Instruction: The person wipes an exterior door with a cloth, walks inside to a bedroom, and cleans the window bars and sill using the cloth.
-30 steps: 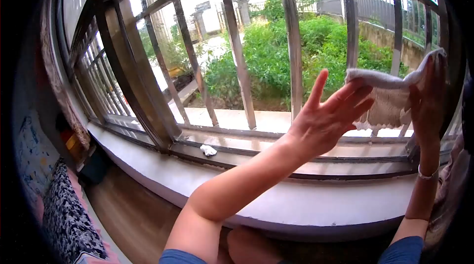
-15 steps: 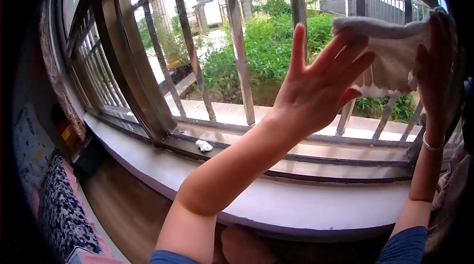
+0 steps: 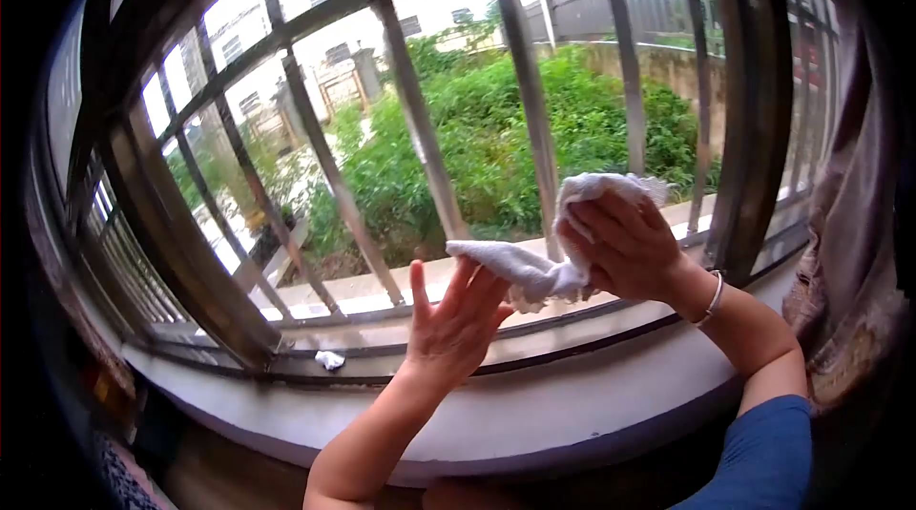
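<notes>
A crumpled whitish cloth (image 3: 520, 267) stretches between my two hands in front of the window bars. My left hand (image 3: 453, 324) has the cloth's left end at its fingers, with the little finger sticking out to the side. My right hand (image 3: 625, 243), with a silvery bangle at its wrist, grips the bunched right part of the cloth, which wraps up over its fingers. How the cloth sits between the left thumb and fingers is partly hidden.
Metal window bars (image 3: 415, 119) stand behind the hands, with green plants (image 3: 458, 128) outside. Below runs a white sill (image 3: 515, 410). A small crumpled white piece (image 3: 330, 359) lies on the window track. A curtain (image 3: 849, 224) hangs at the right.
The view has turned to the right. Both hands are lower in the picture, and the cloth, spread out before, is now bunched around my right hand.
</notes>
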The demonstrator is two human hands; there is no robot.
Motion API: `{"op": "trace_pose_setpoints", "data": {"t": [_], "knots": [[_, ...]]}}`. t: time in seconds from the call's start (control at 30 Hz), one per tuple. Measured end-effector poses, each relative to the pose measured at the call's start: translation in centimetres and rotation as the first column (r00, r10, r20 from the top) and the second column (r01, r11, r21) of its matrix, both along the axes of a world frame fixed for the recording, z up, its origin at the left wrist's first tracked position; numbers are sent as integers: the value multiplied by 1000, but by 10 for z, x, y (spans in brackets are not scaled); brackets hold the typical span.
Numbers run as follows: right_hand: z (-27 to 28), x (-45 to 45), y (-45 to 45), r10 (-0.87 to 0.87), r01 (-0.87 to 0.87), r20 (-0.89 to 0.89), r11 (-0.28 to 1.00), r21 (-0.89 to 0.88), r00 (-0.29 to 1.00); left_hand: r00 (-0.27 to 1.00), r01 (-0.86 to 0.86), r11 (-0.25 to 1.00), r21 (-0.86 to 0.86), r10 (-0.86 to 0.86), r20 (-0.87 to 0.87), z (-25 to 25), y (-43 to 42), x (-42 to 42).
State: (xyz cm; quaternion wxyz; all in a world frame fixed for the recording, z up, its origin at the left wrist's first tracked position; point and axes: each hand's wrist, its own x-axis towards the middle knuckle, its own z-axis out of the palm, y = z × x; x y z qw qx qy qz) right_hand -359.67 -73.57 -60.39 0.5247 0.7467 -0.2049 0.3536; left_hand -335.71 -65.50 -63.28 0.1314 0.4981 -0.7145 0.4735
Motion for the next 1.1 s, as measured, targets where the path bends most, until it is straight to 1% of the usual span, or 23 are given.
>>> {"op": "trace_pose_setpoints", "data": {"t": [0.1, 0.17, 0.2, 0.23, 0.3, 0.37, 0.4, 0.43, 0.5, 0.53, 0.57, 0.6, 0.63, 0.67, 0.73, 0.8, 0.83, 0.9, 0.93, 0.97, 1.0, 1.07, 1.1], "knots": [[5, -4, -4, -6, 6, -4, 1000, -27, 1000, 998, 55, 998, 4, -55, 22, 2, 0, 2], [14, -4, -3, -117, 113, 59, 991, 74, 991, 1000, 3, 1000, 2, -3, -3, 2, 0, 1], [20, -7, -7, -169, 164, 107, 985, 57, 980, 999, 40, 999, -1, -40, 27, 3, -1, 2], [27, -10, -10, -158, 152, 169, 987, 52, 973, 998, 51, 999, -4, -51, 28, 4, -2, 1], [49, -18, -19, 32, -59, 377, 996, 60, 926, 998, 63, 998, -12, -63, 22, 9, 0, -4], [67, -21, -18, 17, -28, 423, 999, 20, 906, 993, 114, 993, -19, -114, 1, 19, -1, -10], [73, -17, -20, 66, -65, 443, 998, -17, 894, 991, 130, 991, -17, -131, -33, 24, -1, -16], [75, -10, -23, 62, -59, 436, 998, -21, 898, 987, 147, 989, -13, -148, -68, 28, -2, -21], [76, 9, -27, 186, -135, 532, 982, -134, 826, 979, 176, 984, -13, -176, -102, 28, -5, -26], [73, 16, -18, 138, -141, 497, 989, -32, 857, 980, 159, 987, 2, -157, -120, 25, -5, -26], [62, 24, -8, 77, -143, 402, 980, 137, 912, 981, 140, 990, 17, -136, -135, 22, -7, -25], [47, 29, -4, 35, -38, 231, 999, 9, 972, 984, 130, 991, 16, -127, -126, 20, -9, -24], [37, 32, -4, -36, 44, 61, 990, -134, 997, 984, 132, 991, 13, -129, -127, 19, -7, -21], [39, 27, -5, -36, 44, 59, 989, -138, 998, 986, 138, 990, 18, -135, -101, 18, -6, -17], [44, 7, -10, -104, 106, 44, 993, -58, 994, 987, 152, 988, 8, -151, -56, 21, -4, -12], [61, -15, -16, 47, -56, 280, 998, 24, 959, 987, 155, 988, -5, -155, -44, 29, 0, -14], [75, -24, -17, 127, -155, 415, 987, 33, 901, 986, 162, 987, -17, -163, -33, 35, 1, -17], [93, -33, -23, -46, 61, 497, 998, -14, 866, 978, 197, 980, -28, -199, -67, 49, -2, -29], [103, -32, -32, 17, 26, 531, 997, -73, 847, 975, 206, 977, -56, -210, -78, 57, -6, -37], [113, -29, -39, 31, 2, 583, 998, -55, 812, 971, 215, 973, -84, -222, -88, 66, -9, -43], [122, -23, -43, -54, 112, 598, 992, -61, 800, 971, 218, 969, -113, -227, -76, 72, -14, -47], [144, -1, -46, 6, 70, 706, 994, -79, 709, 959, 245, 960, -135, -260, -108, 85, -19, -49], [156, 13, -42, 136, -82, 782, 991, -109, 609, 959, 241, 960, -140, -257, -117, 91, -18, -48]]}}
